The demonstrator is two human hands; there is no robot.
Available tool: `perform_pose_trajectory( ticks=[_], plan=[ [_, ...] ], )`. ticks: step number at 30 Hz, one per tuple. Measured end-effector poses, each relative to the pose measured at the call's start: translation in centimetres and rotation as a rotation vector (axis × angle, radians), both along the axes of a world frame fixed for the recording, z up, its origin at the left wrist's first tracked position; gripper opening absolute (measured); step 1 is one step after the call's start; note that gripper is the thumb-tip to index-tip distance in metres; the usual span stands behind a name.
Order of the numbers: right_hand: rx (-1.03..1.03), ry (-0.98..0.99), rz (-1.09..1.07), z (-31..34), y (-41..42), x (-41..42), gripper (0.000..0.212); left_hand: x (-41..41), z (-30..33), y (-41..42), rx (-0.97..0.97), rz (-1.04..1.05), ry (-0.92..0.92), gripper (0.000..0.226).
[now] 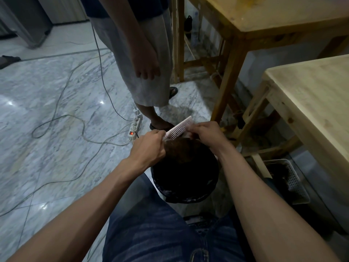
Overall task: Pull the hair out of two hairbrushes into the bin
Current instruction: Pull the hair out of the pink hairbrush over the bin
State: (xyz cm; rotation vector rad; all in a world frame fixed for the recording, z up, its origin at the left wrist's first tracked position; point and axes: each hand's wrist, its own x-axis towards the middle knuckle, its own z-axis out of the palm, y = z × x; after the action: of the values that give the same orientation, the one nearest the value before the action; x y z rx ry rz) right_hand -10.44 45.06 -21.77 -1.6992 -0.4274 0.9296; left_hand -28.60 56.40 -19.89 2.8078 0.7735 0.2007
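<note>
Hairbrush: a pale pink hairbrush with rows of light bristles is tilting just above centre frame, its far end rising toward the upper right, bristles facing down and toward the camera.
Hair: thin strands are hanging from its lower left end, barely visible.
Bin: a round black bin, lined with a dark bag, is standing directly beneath, at centre frame.

Dim indoor light, wide-angle view.
Small glints on the marble floor; bin interior nearly black; edges bowed, slightly soft.
</note>
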Motion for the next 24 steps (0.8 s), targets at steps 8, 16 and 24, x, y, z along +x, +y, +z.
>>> perform_pose_trajectory(
  ticks=[8, 16, 24],
  plan=[
    [-0.107, -0.066, 0.136, -0.9, -2.0, -0.8, 0.011, -0.4, 0.0, 1.0, -0.016, 0.052, -0.134, 0.017],
    [-0.146, -0.305, 0.174, 0.3, -0.4, -2.1, 0.010, 0.1, 0.5, 0.5, -0.062, 0.046, -0.205, 0.022],
    [-0.266, -0.212, 0.342, 0.4, -1.8, -1.9, 0.051, -0.1, -0.1, 1.3, -0.114, 0.089, -0.185, 0.018]
  ],
)
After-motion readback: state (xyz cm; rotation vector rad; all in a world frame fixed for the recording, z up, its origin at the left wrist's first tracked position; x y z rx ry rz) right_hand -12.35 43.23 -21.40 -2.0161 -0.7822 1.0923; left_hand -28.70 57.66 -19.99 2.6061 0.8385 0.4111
